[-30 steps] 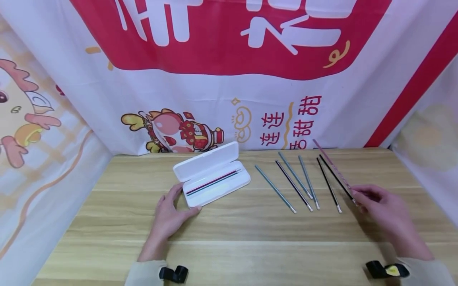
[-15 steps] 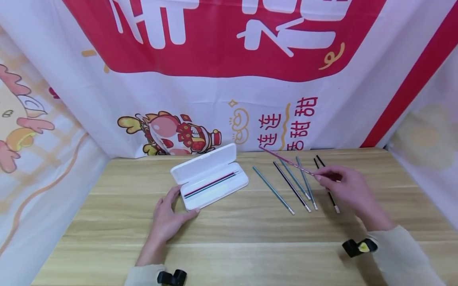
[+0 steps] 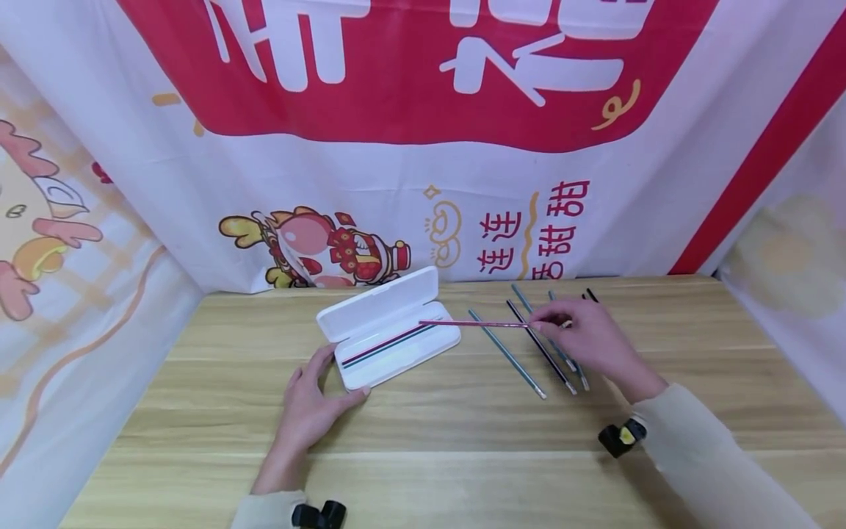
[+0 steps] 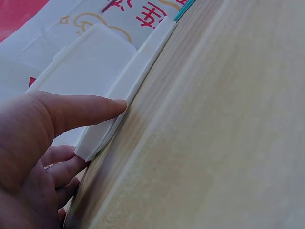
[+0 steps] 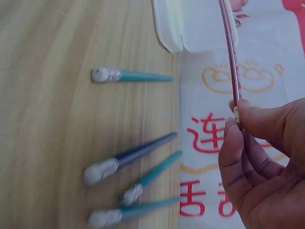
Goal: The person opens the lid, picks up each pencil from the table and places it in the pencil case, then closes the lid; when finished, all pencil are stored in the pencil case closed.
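Eraser tip [image 5: 236, 112] shows only at right wrist.

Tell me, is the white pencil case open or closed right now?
Open. The pencil case has its lid folded back, and pencils lie exposed in its tray while the left hand steadies it.

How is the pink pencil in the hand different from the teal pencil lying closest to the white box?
The pink pencil is pinched in the right hand, lifted, pointing at the open white box. The teal pencil lies flat on the table, untouched, slanting toward the person. Both are thin and long.
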{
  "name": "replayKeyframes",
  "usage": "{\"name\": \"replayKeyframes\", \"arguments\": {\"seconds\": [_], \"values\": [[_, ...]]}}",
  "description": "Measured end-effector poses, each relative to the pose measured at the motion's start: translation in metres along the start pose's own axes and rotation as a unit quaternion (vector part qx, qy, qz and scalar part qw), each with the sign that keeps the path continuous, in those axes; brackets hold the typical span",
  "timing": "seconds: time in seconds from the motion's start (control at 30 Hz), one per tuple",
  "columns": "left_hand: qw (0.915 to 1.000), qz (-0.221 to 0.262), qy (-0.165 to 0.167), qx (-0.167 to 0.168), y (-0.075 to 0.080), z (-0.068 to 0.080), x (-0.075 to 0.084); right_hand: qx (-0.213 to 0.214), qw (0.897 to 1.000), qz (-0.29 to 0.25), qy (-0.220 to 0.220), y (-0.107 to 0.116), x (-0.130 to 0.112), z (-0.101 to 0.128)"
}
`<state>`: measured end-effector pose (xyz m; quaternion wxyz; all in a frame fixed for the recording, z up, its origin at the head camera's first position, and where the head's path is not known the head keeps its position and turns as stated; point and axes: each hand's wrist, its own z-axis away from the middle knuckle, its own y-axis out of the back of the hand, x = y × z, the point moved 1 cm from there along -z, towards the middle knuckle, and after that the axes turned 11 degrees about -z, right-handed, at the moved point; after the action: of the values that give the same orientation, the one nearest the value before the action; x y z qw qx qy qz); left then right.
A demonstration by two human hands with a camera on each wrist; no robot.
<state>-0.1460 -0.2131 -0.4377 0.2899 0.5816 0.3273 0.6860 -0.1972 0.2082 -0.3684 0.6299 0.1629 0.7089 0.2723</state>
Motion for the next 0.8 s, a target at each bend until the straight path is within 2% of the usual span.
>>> {"name": "replayKeyframes", "arguments": {"seconds": [0.33, 0.8], "values": [[1.0000, -0.005, 0.003, 0.005, 0.001, 0.000, -0.001, -0.021, 0.999, -0.007, 0.031, -0.035, -0.015, -0.043], [0.9999, 0.002, 0.009, 0.005, 0.000, 0.000, -0.001, -0.044, 0.998, -0.029, 0.026, -0.083, -0.025, -0.086]]}}
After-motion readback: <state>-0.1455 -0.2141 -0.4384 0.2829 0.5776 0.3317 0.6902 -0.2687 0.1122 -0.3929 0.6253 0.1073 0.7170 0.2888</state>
